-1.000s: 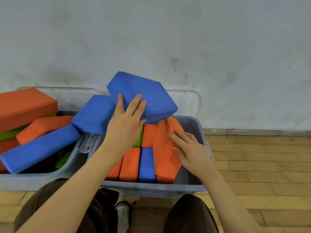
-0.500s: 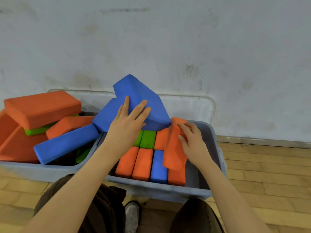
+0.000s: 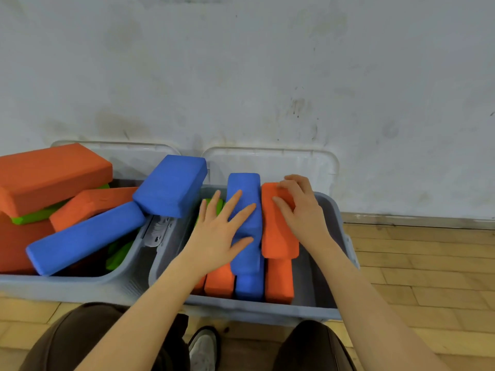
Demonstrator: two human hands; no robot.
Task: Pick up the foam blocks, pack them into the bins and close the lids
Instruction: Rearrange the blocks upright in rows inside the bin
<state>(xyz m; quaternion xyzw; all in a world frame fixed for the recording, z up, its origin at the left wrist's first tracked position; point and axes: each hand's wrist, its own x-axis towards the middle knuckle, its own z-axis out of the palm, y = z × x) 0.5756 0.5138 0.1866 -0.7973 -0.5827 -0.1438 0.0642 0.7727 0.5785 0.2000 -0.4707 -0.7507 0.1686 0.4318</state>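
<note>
Pressing two blocks down into the right bin

Our left hand (image 3: 219,231) lies flat, fingers spread, on the blue block (image 3: 245,210); our right hand (image 3: 300,210) curls over the orange block (image 3: 278,236) beside it. Both sit atop the packed row in the bin (image 3: 334,263). We judge they may stand proud and block the lid (image 3: 267,162), or spring back up.

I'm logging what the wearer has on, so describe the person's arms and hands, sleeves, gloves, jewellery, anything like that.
Both forearms are bare to the frame's lower edge: no sleeves show. The left hand and right hand wear no gloves; no rings, watch or wristband are visible. Nails look short and unpainted.
</note>
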